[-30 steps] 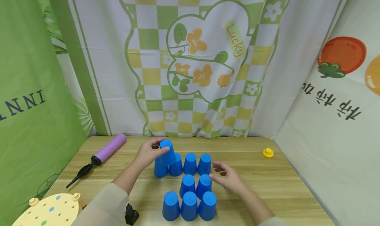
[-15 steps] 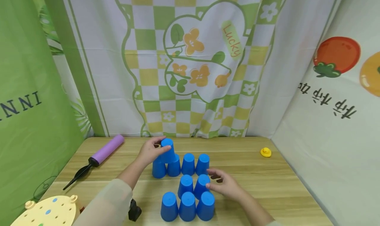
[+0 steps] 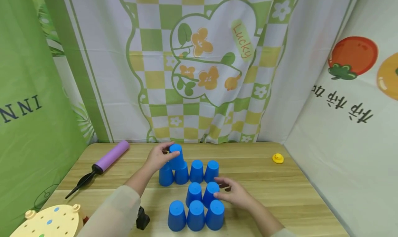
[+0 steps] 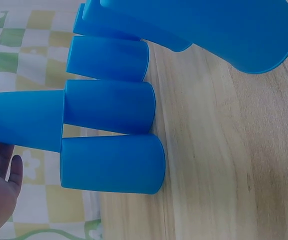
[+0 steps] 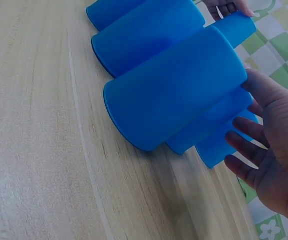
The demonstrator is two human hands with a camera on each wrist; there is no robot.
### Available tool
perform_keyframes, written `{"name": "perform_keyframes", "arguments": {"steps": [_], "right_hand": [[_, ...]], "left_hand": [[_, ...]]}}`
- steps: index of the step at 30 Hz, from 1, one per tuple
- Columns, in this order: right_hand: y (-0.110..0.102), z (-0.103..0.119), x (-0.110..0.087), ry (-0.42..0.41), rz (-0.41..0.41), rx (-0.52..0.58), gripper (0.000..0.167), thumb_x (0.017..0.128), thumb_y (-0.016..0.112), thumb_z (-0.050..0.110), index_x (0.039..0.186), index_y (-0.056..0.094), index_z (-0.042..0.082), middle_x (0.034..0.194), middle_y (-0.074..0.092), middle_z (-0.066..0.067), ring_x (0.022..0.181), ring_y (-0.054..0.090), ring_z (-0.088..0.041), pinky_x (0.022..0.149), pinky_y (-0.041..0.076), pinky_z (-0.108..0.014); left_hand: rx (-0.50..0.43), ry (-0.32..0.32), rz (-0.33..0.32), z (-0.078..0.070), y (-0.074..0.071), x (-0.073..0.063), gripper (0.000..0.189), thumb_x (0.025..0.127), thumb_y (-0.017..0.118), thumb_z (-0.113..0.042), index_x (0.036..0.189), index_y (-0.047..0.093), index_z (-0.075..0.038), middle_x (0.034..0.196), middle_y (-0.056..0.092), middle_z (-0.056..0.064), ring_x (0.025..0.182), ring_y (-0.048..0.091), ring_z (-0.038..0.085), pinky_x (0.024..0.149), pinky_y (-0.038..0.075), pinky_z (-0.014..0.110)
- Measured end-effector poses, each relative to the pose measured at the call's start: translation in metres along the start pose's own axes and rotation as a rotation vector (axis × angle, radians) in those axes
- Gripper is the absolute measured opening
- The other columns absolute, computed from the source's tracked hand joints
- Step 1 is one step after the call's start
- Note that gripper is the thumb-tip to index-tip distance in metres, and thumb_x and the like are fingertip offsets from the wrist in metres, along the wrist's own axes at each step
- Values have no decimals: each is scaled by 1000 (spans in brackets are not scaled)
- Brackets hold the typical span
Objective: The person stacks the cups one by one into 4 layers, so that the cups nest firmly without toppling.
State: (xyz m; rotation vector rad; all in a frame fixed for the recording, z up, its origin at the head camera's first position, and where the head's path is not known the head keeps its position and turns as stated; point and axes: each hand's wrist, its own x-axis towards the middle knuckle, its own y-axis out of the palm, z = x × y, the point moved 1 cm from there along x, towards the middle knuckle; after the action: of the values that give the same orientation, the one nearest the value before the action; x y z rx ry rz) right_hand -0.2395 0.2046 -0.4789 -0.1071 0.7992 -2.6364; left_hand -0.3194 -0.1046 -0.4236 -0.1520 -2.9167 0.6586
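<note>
My left hand (image 3: 158, 158) holds an upside-down blue cup (image 3: 176, 157) between thumb and fingers. In the left wrist view this held cup (image 4: 26, 120) bridges the bases of two neighbouring cups, the left end cup (image 4: 112, 164) and the second cup (image 4: 108, 106) of the back row. My right hand (image 3: 235, 194) is beside the right cup (image 3: 211, 194) of the middle pair, thumb at its edge, fingers loosely bent. The right wrist view shows the right hand (image 5: 279, 142) with nothing gripped; whether the thumb touches a cup, I cannot tell.
Three upside-down cups (image 3: 196, 216) form the front row. Left on the wooden table (image 3: 264, 181) lie a purple hand pump (image 3: 112, 157), a pale yellow dotted board (image 3: 49, 223) and a black object (image 3: 142, 219). A yellow rubber duck (image 3: 278, 158) sits at the back right.
The left hand has shifted the held cup slightly right over the two left back-row cups. My right hand has come down from beside the back row to the middle pair.
</note>
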Motion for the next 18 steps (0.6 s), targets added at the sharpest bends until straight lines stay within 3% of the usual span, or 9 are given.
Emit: {"name": "perform_keyframes", "arguments": {"steps": [18], "right_hand": [[3,2,3,18,25,-23,53,87,74,36,130,60,9,119,67,-5,109,60,-23,96,51,-46]], "left_hand": [[6,-8,23,4,1,2,59,89,72,-33,140,54,-8,137,58,18,116,60,34,94,54,47]]}}
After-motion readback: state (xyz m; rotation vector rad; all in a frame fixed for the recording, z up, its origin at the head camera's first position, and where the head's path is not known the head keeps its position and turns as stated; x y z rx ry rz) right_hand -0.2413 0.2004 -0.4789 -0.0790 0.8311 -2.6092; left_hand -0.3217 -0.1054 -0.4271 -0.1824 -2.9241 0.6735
